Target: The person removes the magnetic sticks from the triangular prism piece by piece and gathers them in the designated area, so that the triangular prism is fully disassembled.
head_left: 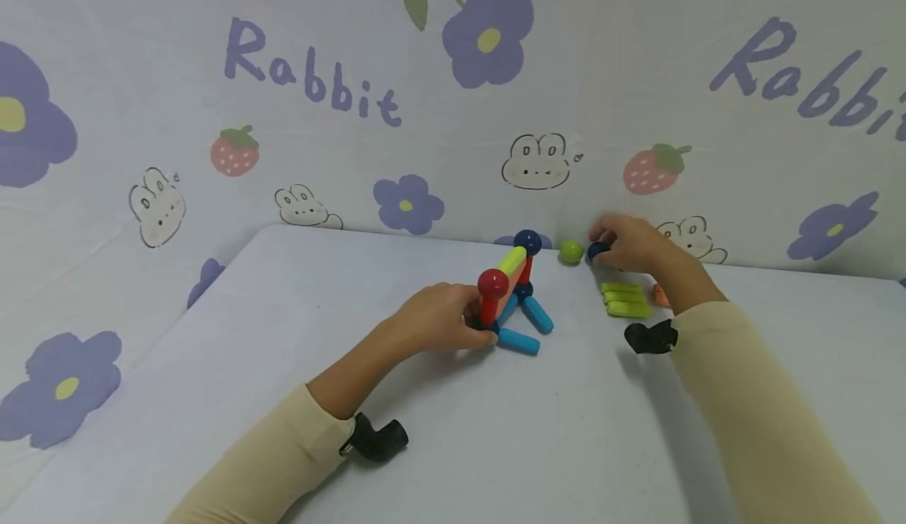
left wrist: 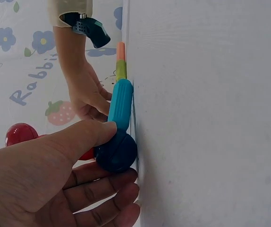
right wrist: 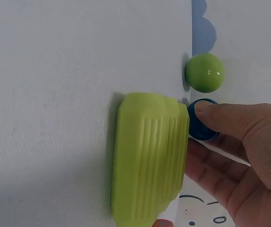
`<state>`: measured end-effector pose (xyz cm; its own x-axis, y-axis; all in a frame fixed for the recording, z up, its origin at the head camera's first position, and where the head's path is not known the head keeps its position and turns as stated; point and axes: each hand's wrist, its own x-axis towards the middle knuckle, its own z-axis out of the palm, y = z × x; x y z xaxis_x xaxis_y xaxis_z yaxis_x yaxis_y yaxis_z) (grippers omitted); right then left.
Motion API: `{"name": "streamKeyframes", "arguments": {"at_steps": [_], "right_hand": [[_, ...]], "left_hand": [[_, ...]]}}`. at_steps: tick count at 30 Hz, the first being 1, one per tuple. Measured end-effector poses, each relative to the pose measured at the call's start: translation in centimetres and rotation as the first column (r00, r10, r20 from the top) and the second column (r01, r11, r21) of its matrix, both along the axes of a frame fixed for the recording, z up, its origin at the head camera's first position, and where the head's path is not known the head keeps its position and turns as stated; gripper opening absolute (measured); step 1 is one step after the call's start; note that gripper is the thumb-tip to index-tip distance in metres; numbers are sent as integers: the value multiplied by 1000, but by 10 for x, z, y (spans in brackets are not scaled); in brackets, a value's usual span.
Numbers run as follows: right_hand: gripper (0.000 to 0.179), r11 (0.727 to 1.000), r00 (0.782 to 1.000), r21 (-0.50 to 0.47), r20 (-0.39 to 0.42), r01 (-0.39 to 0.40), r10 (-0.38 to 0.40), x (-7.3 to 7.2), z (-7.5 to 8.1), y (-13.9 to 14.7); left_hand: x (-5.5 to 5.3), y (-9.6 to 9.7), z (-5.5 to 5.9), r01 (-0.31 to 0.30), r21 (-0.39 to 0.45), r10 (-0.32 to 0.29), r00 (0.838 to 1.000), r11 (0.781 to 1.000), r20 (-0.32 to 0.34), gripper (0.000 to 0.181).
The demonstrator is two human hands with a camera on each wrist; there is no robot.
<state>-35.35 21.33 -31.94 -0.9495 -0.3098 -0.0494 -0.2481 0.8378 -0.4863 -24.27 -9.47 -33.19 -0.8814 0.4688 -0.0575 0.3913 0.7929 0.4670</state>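
Note:
A built frame of coloured rods and balls stands on the table, with a red ball (head_left: 493, 282) on the near upright and a dark blue ball (head_left: 528, 241) on the far one. Light green (head_left: 513, 260) and orange rods join the two tops, and light blue rods (head_left: 520, 341) spread out low down. At its near corner my left hand (head_left: 442, 315) grips the lower dark blue ball (left wrist: 116, 152), thumb on one side and fingers beneath. Farther back, my right hand (head_left: 630, 242) pinches a loose dark blue ball (right wrist: 201, 124) between thumb and fingers.
Beside the loose blue ball sits a light green ball (head_left: 571, 252). Several light green rods (head_left: 626, 301) lie side by side in front of my right hand, with orange pieces (head_left: 661, 296) partly hidden by that wrist. A printed cloth (head_left: 453, 138) hangs behind the table.

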Motion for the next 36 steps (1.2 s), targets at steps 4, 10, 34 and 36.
{"name": "streamKeyframes", "arguments": {"at_steps": [4, 10, 34, 36], "right_hand": [[32, 1000, 1000, 21, -19, -4, 4, 0, 0, 0], [34, 999, 1000, 40, -14, -2, 2, -3, -1, 1], [33, 844, 783, 70, -338, -532, 522, 60, 50, -84], [28, 836, 768, 101, -349, -539, 537, 58, 49, -87]], "left_hand": [[0, 1, 0, 0, -3, 0, 1000, 1000, -3, 38], [1, 1, 0, 0, 2, 0, 1000, 1000, 1, 38], [-1, -2, 0, 19, 23, -19, 1000, 1000, 18, 34], [-1, -2, 0, 26, 26, -26, 1000, 999, 16, 34]]}}
